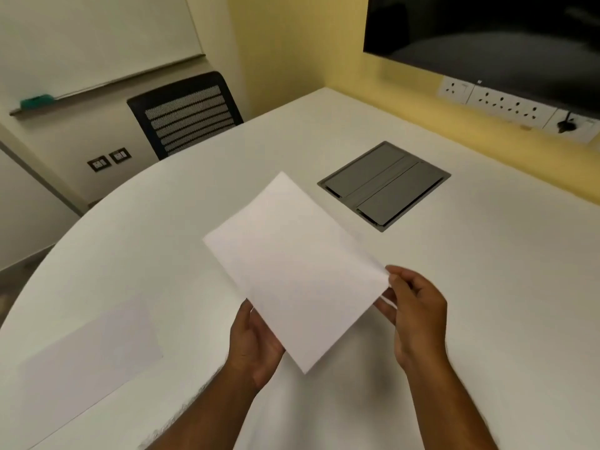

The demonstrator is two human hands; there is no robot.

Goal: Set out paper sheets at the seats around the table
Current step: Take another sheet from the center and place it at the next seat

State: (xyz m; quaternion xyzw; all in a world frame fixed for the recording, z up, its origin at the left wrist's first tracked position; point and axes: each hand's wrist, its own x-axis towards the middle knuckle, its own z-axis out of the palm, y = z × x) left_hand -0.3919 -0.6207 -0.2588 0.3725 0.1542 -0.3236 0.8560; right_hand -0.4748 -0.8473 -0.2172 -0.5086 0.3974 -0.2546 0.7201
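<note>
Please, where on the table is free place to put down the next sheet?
Bare table lies right of the right hand, below the grey cable hatch, and also toward the black chair. The near left is taken by a flat sheet.

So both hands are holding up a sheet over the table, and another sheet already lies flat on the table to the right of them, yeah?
Not quite. In the head view the flat sheet lies on the table to the left of the hands, not the right. The left hand and right hand do hold a sheet.
</note>
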